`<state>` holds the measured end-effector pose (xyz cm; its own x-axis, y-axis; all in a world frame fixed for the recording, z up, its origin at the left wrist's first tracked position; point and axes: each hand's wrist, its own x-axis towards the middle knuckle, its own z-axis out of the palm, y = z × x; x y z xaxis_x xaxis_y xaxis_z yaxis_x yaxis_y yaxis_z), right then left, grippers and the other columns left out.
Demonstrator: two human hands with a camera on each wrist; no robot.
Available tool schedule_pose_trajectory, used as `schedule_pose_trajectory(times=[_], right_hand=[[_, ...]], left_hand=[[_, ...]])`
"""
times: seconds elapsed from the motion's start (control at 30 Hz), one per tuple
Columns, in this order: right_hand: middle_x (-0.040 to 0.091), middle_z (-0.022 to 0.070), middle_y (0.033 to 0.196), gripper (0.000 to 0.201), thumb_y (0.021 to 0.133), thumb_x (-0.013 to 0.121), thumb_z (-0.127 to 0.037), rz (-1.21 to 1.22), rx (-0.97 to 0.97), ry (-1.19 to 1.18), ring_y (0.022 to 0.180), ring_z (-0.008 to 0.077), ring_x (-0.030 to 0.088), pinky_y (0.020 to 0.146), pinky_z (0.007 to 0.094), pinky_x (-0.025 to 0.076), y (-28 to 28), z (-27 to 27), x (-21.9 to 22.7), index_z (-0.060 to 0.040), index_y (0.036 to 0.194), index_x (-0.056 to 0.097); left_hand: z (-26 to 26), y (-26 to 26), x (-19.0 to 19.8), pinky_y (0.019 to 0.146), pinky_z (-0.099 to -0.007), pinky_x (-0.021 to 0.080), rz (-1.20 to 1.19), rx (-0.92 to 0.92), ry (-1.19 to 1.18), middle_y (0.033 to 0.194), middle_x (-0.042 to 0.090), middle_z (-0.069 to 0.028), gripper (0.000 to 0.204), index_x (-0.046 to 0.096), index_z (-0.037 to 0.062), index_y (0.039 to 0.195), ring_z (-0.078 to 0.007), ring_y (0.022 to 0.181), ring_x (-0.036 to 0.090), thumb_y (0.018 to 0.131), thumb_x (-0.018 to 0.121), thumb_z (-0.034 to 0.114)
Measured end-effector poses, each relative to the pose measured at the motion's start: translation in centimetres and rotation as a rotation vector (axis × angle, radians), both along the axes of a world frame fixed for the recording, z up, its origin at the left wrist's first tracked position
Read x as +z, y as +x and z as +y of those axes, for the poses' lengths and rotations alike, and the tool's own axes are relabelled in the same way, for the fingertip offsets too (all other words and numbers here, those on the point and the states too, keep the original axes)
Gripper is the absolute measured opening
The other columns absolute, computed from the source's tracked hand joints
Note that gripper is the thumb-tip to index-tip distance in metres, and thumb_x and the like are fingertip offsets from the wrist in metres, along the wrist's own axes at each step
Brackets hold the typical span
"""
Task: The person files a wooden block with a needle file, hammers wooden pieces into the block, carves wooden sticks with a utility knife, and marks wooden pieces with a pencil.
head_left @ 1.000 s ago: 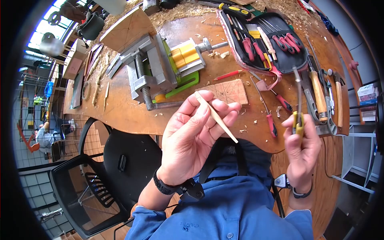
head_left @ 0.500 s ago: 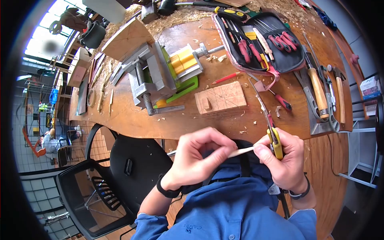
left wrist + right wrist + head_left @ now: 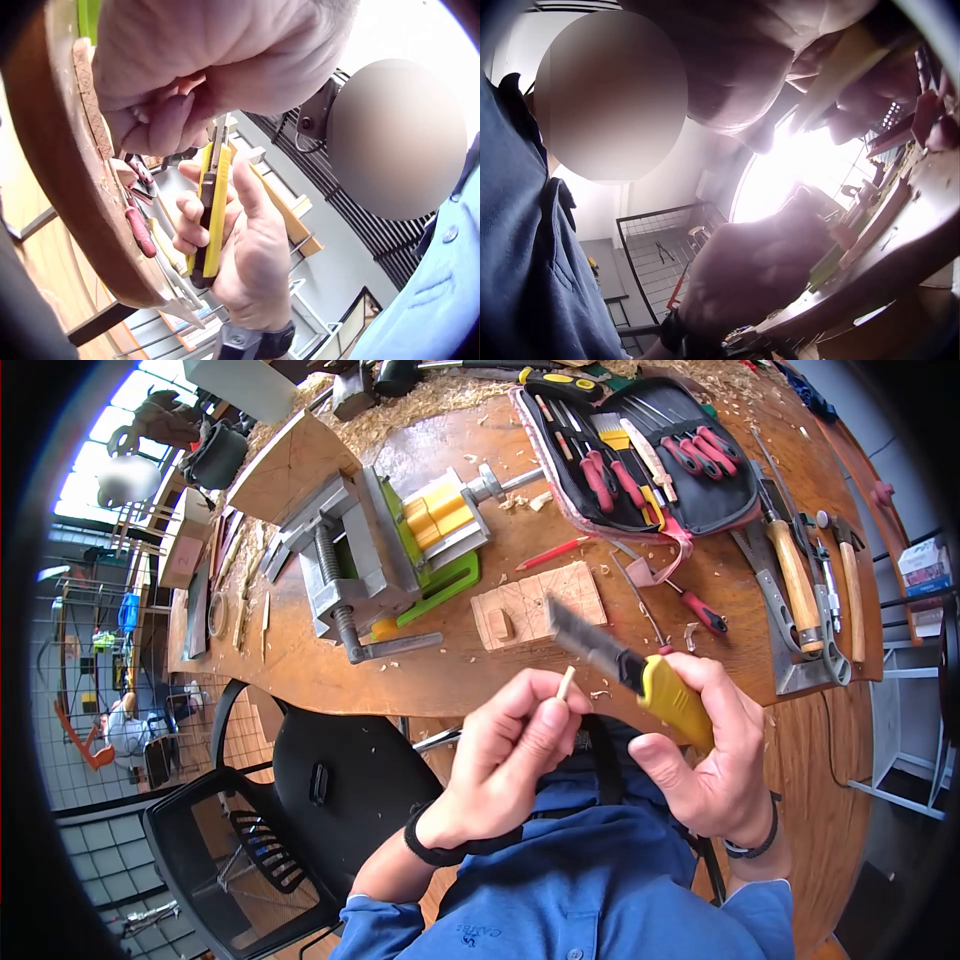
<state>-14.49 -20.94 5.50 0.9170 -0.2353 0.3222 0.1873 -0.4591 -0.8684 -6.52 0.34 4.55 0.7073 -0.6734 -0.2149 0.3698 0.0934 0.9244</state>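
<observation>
My left hand (image 3: 505, 755) pinches a thin pale wooden stick (image 3: 567, 682) between thumb and fingers over the front of the bench. Only a short end of the stick stands out above the fingertips; the rest is hidden in the hand. To the right, my right hand (image 3: 725, 760) grips a yellow utility knife (image 3: 677, 705), its thumb lifted off the handle. The knife's blade (image 3: 590, 642) is extended, points up and left, and is apart from the stick in the head view. The left wrist view shows the knife's dark slider (image 3: 209, 189) along its yellow body.
Beyond the hands lie a marked wooden board (image 3: 570, 595) with a small block on it, a red pencil (image 3: 550, 554) and a metal vise (image 3: 365, 565). An unrolled tool case (image 3: 720, 510) sits at back right, near a wooden-handled tool (image 3: 795, 590) and a hammer (image 3: 850, 590). A black chair (image 3: 340, 780) stands at left.
The stick lay across the left fingers, then met the right thumb beside the knife; now it points up in the left fingertips. The knife has swung leftward, its blade away from the stick.
</observation>
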Motion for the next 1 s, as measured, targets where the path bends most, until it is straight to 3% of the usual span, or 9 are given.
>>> schedule_pose_trajectory(times=[0.07, 0.17, 0.2, 0.33, 0.43, 0.5, 0.8, 1.0], right_hand=[[0.069, 0.0142, 0.089, 0.049, 0.096, 0.084, -0.039, -0.008, 0.064, -0.198, 0.073, 0.0344, 0.071, 0.066, 0.0417, 0.056, -0.6, -0.9, -0.4, -0.0002, 0.125, 0.074], [0.066, 0.0131, 0.085, 0.050, 0.094, 0.085, -0.039, 0.020, 0.081, -0.318, 0.069, 0.0344, 0.068, 0.063, 0.0430, 0.054, -0.7, -0.9, 0.0, -0.0014, 0.126, 0.075], [0.065, 0.0123, 0.083, 0.049, 0.094, 0.084, -0.038, 0.023, 0.076, -0.328, 0.068, 0.0338, 0.067, 0.062, 0.0434, 0.053, -0.7, -0.8, 0.0, -0.0023, 0.126, 0.076], [0.066, 0.0120, 0.084, 0.048, 0.094, 0.084, -0.038, 0.030, 0.052, -0.323, 0.070, 0.0335, 0.068, 0.063, 0.0435, 0.053, -0.5, -0.6, -0.3, -0.0024, 0.125, 0.076], [0.066, 0.0116, 0.084, 0.048, 0.094, 0.084, -0.038, 0.011, 0.041, -0.325, 0.070, 0.0335, 0.068, 0.063, 0.0437, 0.053, -0.4, -0.4, -0.4, -0.0026, 0.126, 0.076], [0.066, 0.0115, 0.084, 0.049, 0.093, 0.085, -0.038, 0.006, 0.024, -0.356, 0.070, 0.0336, 0.068, 0.063, 0.0439, 0.053, -0.3, -0.4, -0.3, -0.0028, 0.126, 0.076], [0.062, 0.0098, 0.080, 0.050, 0.092, 0.085, -0.039, -0.004, 0.015, -0.416, 0.067, 0.0323, 0.064, 0.061, 0.0437, 0.051, -0.3, -0.1, -0.5, -0.0037, 0.127, 0.076], [0.061, 0.0078, 0.079, 0.052, 0.092, 0.084, -0.040, -0.027, -0.015, -0.458, 0.066, 0.0298, 0.064, 0.060, 0.0427, 0.050, -0.3, 0.2, -0.7, -0.0040, 0.129, 0.076]], left_hand=[[0.3, 0.5, -0.6, 0.063, -0.0183, 0.034, 0.009, 0.013, -0.082, 0.087, 0.058, 0.0032, 0.023, 0.064, 0.0028, 0.128, -0.0009, 0.073, 0.044, 0.119, 0.051, 0.020], [-0.1, 0.4, 0.0, 0.062, -0.0182, 0.033, -0.080, 0.034, -0.049, 0.087, 0.060, 0.0022, 0.023, 0.064, 0.0029, 0.127, -0.0011, 0.072, 0.043, 0.119, 0.050, 0.019], [-0.6, 0.1, 0.6, 0.058, -0.0195, 0.031, -0.079, 0.086, 0.028, 0.082, 0.063, 0.0001, 0.025, 0.063, -0.0016, 0.124, -0.0017, 0.064, 0.043, 0.117, 0.056, 0.022], [-0.5, -0.1, 1.0, 0.058, -0.0193, 0.030, -0.131, 0.053, 0.095, 0.082, 0.064, 0.0006, 0.028, 0.064, -0.0025, 0.122, -0.0012, 0.064, 0.043, 0.117, 0.057, 0.024], [-0.4, 0.0, 1.0, 0.061, -0.0179, 0.035, -0.187, 0.047, 0.149, 0.083, 0.064, 0.0009, 0.033, 0.064, -0.0046, 0.128, -0.0023, 0.065, 0.046, 0.117, 0.057, 0.026], [-0.4, 0.0, 0.3, 0.067, -0.0231, 0.042, -0.313, 0.057, 0.017, 0.080, 0.061, 0.0005, 0.019, 0.067, -0.0005, 0.128, -0.0055, 0.070, 0.047, 0.114, 0.060, 0.011], [-0.4, 0.3, 0.2, 0.062, -0.0291, 0.050, -0.602, 0.136, 0.251, 0.075, 0.069, -0.0057, 0.013, 0.071, -0.0003, 0.116, -0.0144, 0.063, 0.061, 0.104, 0.075, 0.005], [-0.7, 0.2, 0.1, 0.062, -0.0287, 0.050, -0.561, 0.176, 0.267, 0.075, 0.070, -0.0080, 0.011, 0.073, 0.0000, 0.112, -0.0153, 0.062, 0.061, 0.102, 0.076, 0.002]])
